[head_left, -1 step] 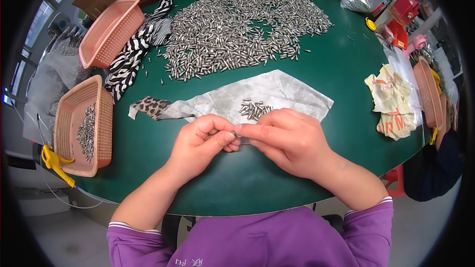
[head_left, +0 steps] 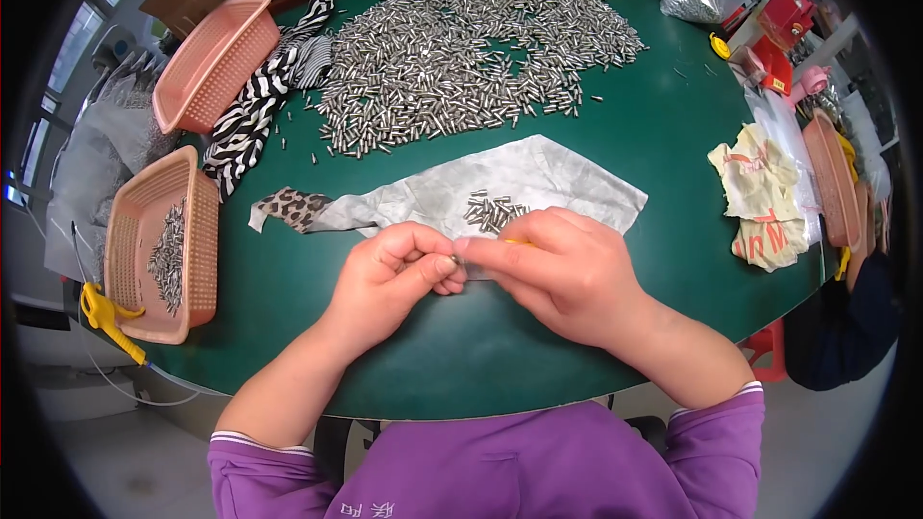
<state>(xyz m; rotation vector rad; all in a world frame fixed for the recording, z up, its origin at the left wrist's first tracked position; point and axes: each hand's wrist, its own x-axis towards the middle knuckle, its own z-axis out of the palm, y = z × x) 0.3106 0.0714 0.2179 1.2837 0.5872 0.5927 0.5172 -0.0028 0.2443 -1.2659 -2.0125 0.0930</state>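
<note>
My left hand is closed, its thumb and forefinger pinching a small metal part that my fingers mostly cover. My right hand meets it from the other side, forefinger stretched to the pinched part and the other fingers curled under. A yellow bit of something shows by my right fingers; its shape is hidden. Just beyond my hands, a small heap of silvery cylindrical metal parts lies on a grey-white cloth. A leopard-print piece of fabric forms the cloth's left end.
A broad pile of similar metal parts covers the far green table. At left stand two pink baskets, the nearer basket holding parts, beside zebra-striped cloth and a yellow air gun. Crumpled paper lies right.
A yellow bit now shows beside my right fingers. My right hand has shifted very slightly; the left hand looks the same.
</note>
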